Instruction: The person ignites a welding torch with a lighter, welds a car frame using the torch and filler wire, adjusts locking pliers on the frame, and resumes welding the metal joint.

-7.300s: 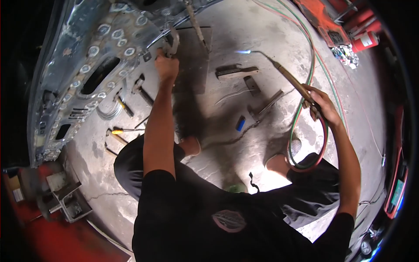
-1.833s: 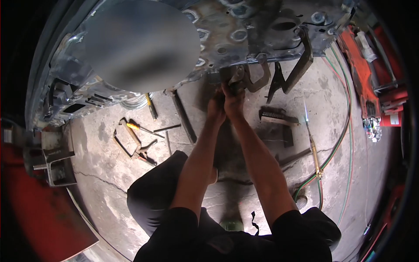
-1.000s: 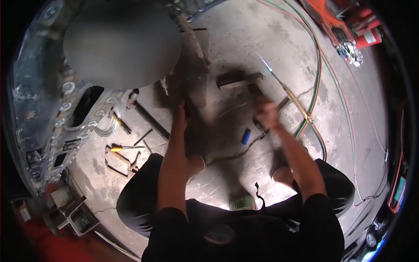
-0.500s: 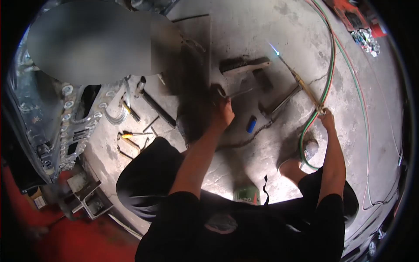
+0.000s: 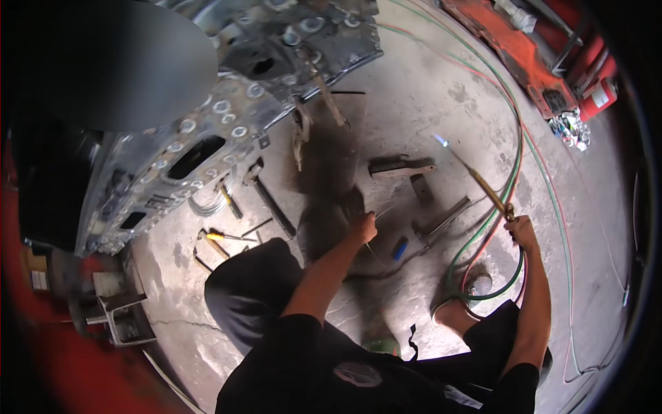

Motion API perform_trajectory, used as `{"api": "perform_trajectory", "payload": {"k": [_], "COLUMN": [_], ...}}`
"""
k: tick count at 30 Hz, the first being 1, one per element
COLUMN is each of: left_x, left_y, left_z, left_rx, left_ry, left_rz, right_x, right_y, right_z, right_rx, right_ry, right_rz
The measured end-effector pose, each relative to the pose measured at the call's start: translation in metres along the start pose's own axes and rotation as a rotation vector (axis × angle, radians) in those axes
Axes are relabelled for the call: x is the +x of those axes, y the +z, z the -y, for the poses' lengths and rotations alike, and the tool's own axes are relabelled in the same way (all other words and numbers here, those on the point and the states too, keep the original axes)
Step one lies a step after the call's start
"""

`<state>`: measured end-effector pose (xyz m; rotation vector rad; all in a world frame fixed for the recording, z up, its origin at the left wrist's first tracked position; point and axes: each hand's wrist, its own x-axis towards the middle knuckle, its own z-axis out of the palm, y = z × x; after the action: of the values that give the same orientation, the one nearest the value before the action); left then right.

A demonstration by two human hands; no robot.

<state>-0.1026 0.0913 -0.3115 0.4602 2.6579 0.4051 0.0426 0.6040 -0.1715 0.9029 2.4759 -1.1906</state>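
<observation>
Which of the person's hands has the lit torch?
The right hand, closed around the rear end of the brass-coloured torch. The left hand is away from it, pinching a thin wire.

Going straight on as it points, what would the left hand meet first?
Probably the wooden-handled brush with dark bristles; depth is unclear, so the left hand may pass above it.
</observation>
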Motion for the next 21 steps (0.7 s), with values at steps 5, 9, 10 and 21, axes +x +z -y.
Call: {"api": "perform_trajectory", "payload": {"k": [5, 9, 10, 21], "left_x": [-0.008, -0.028, -0.027, -0.14], "left_y": [-0.05, -0.142, -0.153, -0.267], "left_z": [0.009, -0.036, -0.047, -0.149], "left_rx": [-0.029, -0.292, -0.372, -0.916], "left_ry": [0.147, 0.126, 0.171, 0.299], "left_rz": [-0.046, 0.103, 0.059, 0.276], "right_x": [-0.067, -0.145, -0.177, -0.318], "right_y": [-0.038, -0.063, -0.064, 0.036], "right_z": [0.106, 0.171, 0.188, 0.152], "right_rx": [0.394, 0.664, 0.734, 1.137], "right_ry": [-0.096, -0.326, -0.362, -0.31], "right_rz": [-0.22, -0.241, -0.221, -0.083]}}
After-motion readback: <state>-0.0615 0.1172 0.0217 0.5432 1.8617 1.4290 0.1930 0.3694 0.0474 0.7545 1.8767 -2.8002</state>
